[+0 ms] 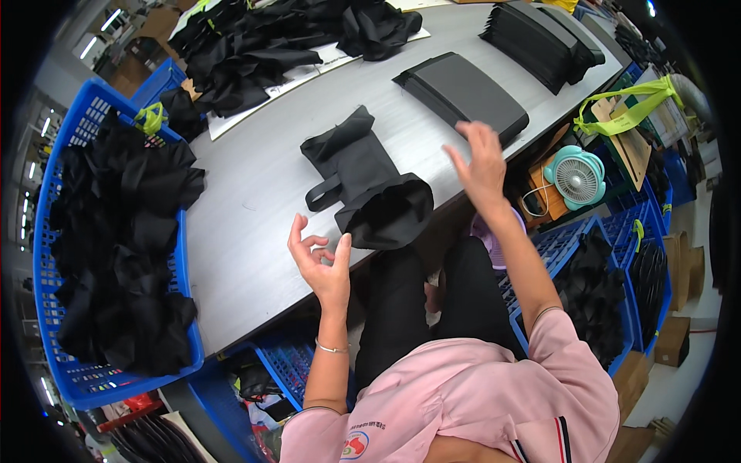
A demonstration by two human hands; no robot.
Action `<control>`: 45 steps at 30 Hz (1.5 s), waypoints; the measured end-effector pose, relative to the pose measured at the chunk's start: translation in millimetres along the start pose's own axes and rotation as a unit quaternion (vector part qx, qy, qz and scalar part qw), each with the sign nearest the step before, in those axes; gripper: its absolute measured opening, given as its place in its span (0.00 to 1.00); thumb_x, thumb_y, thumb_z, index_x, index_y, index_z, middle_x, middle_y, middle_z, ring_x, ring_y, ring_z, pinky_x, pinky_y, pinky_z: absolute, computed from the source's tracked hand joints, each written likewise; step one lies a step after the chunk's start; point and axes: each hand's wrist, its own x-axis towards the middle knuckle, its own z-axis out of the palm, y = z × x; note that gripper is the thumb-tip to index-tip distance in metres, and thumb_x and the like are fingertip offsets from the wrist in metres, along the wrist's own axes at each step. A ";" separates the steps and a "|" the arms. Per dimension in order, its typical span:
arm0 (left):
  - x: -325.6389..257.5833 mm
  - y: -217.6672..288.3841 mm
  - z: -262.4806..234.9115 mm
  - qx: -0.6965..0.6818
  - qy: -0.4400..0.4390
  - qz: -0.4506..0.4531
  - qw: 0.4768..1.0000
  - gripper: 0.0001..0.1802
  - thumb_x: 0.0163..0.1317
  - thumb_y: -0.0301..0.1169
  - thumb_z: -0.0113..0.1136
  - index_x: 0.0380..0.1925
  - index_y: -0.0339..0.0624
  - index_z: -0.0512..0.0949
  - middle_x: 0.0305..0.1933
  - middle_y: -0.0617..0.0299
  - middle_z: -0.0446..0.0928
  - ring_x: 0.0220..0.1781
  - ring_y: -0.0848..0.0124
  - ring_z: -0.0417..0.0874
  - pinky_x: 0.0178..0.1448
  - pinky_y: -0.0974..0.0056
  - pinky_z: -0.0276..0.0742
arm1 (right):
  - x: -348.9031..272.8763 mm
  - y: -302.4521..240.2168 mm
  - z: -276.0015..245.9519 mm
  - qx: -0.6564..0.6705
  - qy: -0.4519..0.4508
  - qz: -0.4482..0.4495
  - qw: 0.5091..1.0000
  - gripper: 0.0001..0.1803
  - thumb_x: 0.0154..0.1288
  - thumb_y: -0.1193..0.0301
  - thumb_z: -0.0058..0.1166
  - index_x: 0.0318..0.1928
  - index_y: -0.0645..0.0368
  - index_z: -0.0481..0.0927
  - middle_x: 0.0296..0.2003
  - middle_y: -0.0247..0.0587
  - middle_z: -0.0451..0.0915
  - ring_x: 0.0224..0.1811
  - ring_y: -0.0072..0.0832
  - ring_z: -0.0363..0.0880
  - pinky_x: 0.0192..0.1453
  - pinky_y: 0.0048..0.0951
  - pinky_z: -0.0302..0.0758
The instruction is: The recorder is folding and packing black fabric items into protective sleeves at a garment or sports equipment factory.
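A black fabric pouch (367, 166) with a small strap loop at its left side lies on the grey table, its wide mouth facing the near edge. My left hand (319, 261) is just beside that mouth, fingers curved and apart, holding nothing. My right hand (482, 166) is raised near the close end of a stack of dark grey flat panels (471, 92). Its fingers are spread, with nothing between them; whether a fingertip touches the stack I cannot tell.
A blue basket (193, 332) full of black fabric pieces stands at the left. More black fabric (262, 58) is heaped on a white board at the far side. Another panel stack (532, 46) sits far right. Below the right edge are a teal fan (578, 178) and blue crates (567, 239).
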 end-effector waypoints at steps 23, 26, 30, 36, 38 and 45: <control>-105.8 -1.5 73.3 -0.439 -0.396 -0.420 0.688 0.54 0.61 0.68 0.55 0.75 0.41 0.57 0.76 0.51 0.59 0.74 0.60 0.66 0.76 0.54 0.62 | -141.8 -112.2 -142.0 0.170 -0.162 0.056 0.970 0.07 0.65 0.77 0.58 0.41 0.66 0.76 0.48 0.50 0.81 0.40 0.46 0.84 0.41 0.37 0.81; -112.1 -3.4 68.4 -0.514 -0.416 -0.376 0.650 0.59 0.51 0.70 0.62 0.74 0.41 0.59 0.73 0.48 0.64 0.72 0.56 0.69 0.74 0.51 0.67 | -158.6 -116.1 -163.3 0.307 -0.196 0.089 0.927 0.07 0.69 0.75 0.55 0.44 0.65 0.77 0.46 0.50 0.82 0.39 0.44 0.85 0.42 0.34 0.80; -109.7 32.0 59.8 -0.569 -0.387 -0.333 0.645 0.55 0.52 0.58 0.73 0.71 0.38 0.61 0.69 0.45 0.69 0.71 0.50 0.71 0.72 0.46 0.71 | -163.0 -111.1 -181.9 0.414 -0.272 0.243 0.834 0.09 0.75 0.71 0.50 0.45 0.64 0.78 0.33 0.44 0.82 0.33 0.27 0.82 0.37 0.27 0.76; -108.1 45.7 36.4 -0.532 -0.294 -0.372 0.701 0.36 0.58 0.28 0.69 0.67 0.37 0.66 0.55 0.49 0.80 0.56 0.53 0.84 0.64 0.49 0.80 | -163.9 -119.8 -186.6 0.360 -0.228 0.280 0.860 0.05 0.69 0.76 0.56 0.35 0.65 0.77 0.25 0.38 0.77 0.23 0.18 0.73 0.26 0.24 0.69; -110.8 50.4 33.9 -0.515 -0.276 -0.375 0.719 0.33 0.58 0.27 0.68 0.64 0.37 0.69 0.52 0.50 0.82 0.53 0.54 0.85 0.61 0.50 0.82 | -168.0 -120.7 -184.7 0.353 -0.219 0.273 0.868 0.05 0.68 0.76 0.57 0.35 0.64 0.77 0.26 0.38 0.78 0.23 0.20 0.74 0.25 0.24 0.69; -112.0 65.2 29.5 -0.447 -0.243 -0.351 0.786 0.16 0.57 0.24 0.69 0.45 0.31 0.81 0.44 0.51 0.84 0.44 0.62 0.87 0.52 0.57 0.86 | -158.6 -120.0 -177.5 0.175 -0.085 0.082 0.977 0.20 0.63 0.71 0.64 0.54 0.59 0.76 0.38 0.44 0.80 0.34 0.39 0.81 0.39 0.35 0.78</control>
